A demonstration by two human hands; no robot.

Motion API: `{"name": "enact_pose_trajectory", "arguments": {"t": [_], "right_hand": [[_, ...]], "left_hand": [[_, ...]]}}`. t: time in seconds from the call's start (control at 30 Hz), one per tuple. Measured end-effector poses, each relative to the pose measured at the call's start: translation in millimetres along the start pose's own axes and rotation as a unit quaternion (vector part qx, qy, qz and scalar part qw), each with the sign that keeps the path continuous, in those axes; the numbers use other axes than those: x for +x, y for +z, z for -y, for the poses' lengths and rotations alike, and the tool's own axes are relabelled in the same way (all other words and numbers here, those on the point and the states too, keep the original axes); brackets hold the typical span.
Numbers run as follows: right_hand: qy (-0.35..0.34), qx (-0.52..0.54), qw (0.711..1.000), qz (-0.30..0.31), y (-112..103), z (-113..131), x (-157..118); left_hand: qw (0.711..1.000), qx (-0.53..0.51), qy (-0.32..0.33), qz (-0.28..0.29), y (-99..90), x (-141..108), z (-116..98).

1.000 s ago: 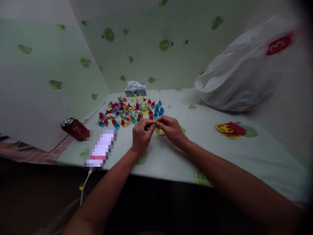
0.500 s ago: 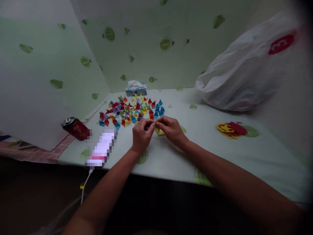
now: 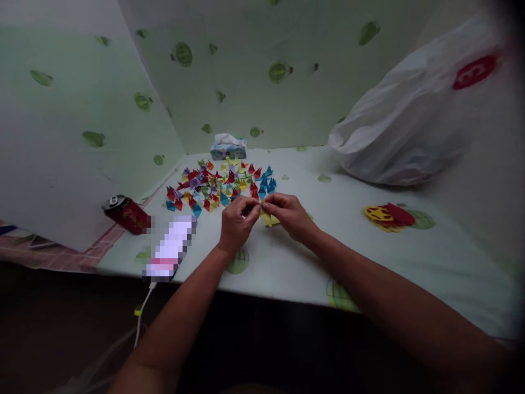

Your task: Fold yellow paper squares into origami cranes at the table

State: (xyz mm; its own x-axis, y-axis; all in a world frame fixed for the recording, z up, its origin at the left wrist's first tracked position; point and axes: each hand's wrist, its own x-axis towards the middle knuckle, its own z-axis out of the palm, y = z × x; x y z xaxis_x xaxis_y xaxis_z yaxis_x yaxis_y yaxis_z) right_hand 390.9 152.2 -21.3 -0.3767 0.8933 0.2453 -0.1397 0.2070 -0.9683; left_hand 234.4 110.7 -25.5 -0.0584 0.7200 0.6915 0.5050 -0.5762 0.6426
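Between my two hands is a small piece of folded yellow paper (image 3: 269, 219), pinched at its upper edge. My left hand (image 3: 239, 221) has thumb and fingers pressed together on its left side. From the right, my right hand (image 3: 287, 216) pinches the same paper, and the fingertips of both hands nearly meet. The fingers hide part of the paper. Just beyond my hands, many small folded paper pieces (image 3: 213, 189) in red, blue, yellow, green and purple lie spread on the table.
A tissue box (image 3: 228, 150) stands at the back. To the left are a dark red can (image 3: 128, 215) and a blurred-out phone (image 3: 171, 249) on a white cable. At right sit red and yellow cut-outs (image 3: 388, 216) and a white plastic bag (image 3: 402, 120).
The yellow paper has tilted between my fingers and shows a different side. Both hands have shifted only slightly and keep their pinch.
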Motion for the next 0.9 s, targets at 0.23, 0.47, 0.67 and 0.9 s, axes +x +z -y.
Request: {"name": "enact_pose_trajectory", "arguments": {"t": [0.23,0.47,0.67,0.9], "right_hand": [[0.083,0.098,0.991,0.033,-0.9,3.7,-0.5],[0.114,0.123,0.986,0.017,-0.7,1.4,-1.9],[0.095,0.121,0.988,0.018,1.0,1.0,-2.0],[0.053,0.077,0.996,0.008,0.2,-0.9,-1.5]], "left_hand": [[0.998,0.037,0.056,0.020,-4.3,2.4,1.8],[0.987,0.087,0.130,0.019,-4.9,3.1,3.6],[0.984,0.109,0.137,0.014,-5.0,2.2,2.5],[0.988,0.079,0.136,0.006,-4.1,1.2,4.3]]}}
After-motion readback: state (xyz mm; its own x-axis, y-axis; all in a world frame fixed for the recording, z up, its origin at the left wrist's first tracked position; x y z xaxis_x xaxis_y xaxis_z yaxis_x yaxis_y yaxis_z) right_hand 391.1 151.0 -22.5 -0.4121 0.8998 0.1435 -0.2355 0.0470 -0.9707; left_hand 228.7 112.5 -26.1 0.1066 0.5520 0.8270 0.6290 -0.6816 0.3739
